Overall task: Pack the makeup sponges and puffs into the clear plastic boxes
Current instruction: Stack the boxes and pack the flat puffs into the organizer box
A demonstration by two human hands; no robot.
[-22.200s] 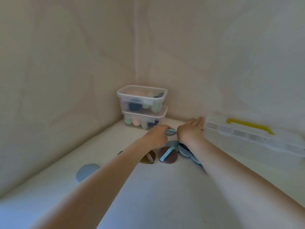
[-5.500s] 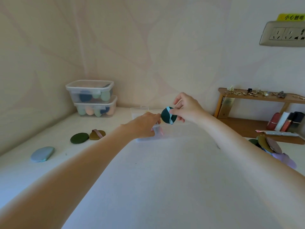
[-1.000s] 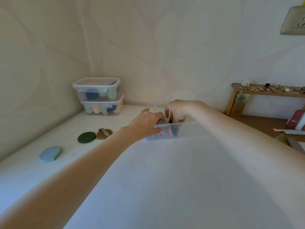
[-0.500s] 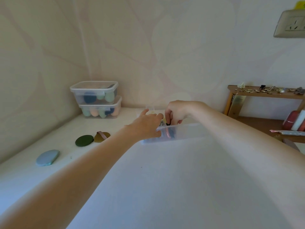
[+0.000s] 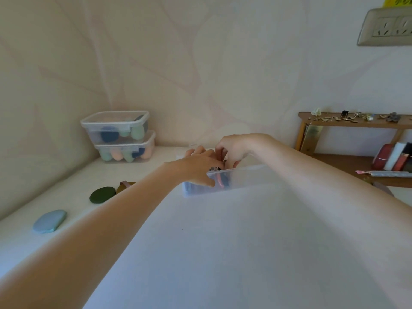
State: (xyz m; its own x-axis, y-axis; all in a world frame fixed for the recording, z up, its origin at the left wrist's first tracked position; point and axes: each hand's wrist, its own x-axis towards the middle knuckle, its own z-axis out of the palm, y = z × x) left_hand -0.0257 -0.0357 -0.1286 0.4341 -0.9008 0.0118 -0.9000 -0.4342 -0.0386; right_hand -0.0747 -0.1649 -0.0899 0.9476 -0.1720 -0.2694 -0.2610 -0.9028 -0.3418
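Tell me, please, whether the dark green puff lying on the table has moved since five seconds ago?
No. The dark green puff lies flat on the white table, left of the olive puff and in front of the stacked boxes, as before.

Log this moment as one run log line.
left hand steadies open clear box | right hand tucks puffs inside | dark green puff loose on table

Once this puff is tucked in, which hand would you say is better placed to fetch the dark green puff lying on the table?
Probably the left hand. The dark green puff lies on the table's left side, beside that forearm, while the right hand is curled over the open clear box and would have to cross over the left arm.
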